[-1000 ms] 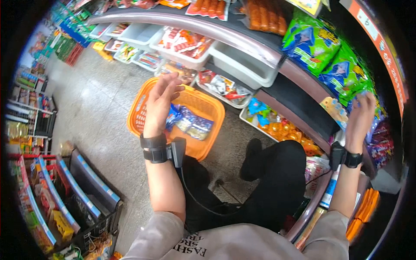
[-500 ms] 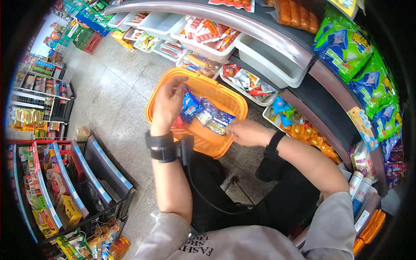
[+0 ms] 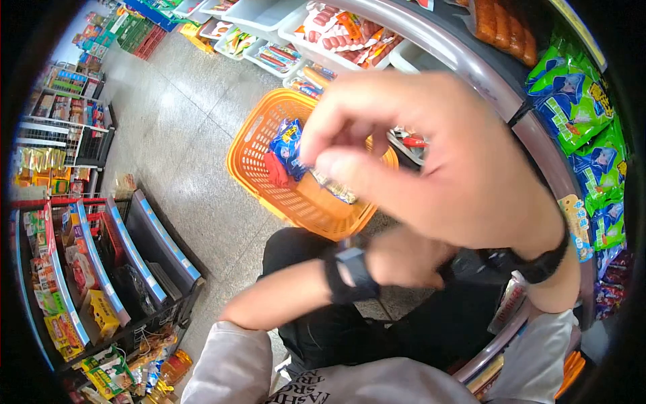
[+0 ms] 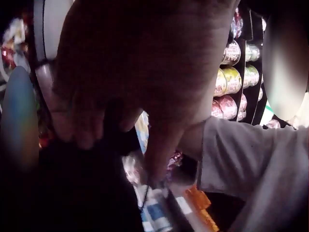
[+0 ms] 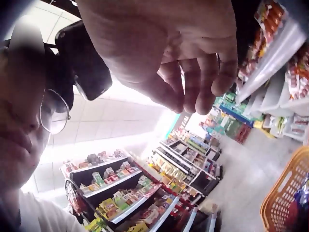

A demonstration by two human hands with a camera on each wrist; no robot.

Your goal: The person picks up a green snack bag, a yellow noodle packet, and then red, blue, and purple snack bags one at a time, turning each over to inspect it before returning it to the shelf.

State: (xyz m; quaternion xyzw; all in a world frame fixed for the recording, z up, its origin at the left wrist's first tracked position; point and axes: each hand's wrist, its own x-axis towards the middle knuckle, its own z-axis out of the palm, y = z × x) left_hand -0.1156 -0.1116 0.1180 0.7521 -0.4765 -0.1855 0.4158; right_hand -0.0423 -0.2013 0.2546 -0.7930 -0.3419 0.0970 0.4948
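My right hand (image 3: 431, 155) is raised close in front of the head camera, partly covering the orange basket (image 3: 262, 195). Its fingers bend loosely and hold nothing, as the right wrist view also shows. Below it my left hand (image 3: 410, 256) crosses over my lap, blurred, beside the black device (image 3: 478, 266) at the right wrist. In the dark left wrist view the left hand's fingers (image 4: 84, 128) point downward; I cannot tell whether they grip anything. A blue snack packet (image 3: 289, 141), a red packet (image 3: 276, 170) and a partly hidden shiny packet (image 3: 340, 192) lie in the basket.
A curved shelf with white bins of sausages (image 3: 343, 34) runs along the right. Green-and-blue snack bags (image 3: 565, 94) hang at far right. A black rack (image 3: 151, 242) of packaged goods stands at left. Grey floor (image 3: 182, 135) lies between.
First the right hand was by the green bags, then at the packets in the basket; now it is raised near the camera. The left hand has left the basket and crossed rightward beneath it.
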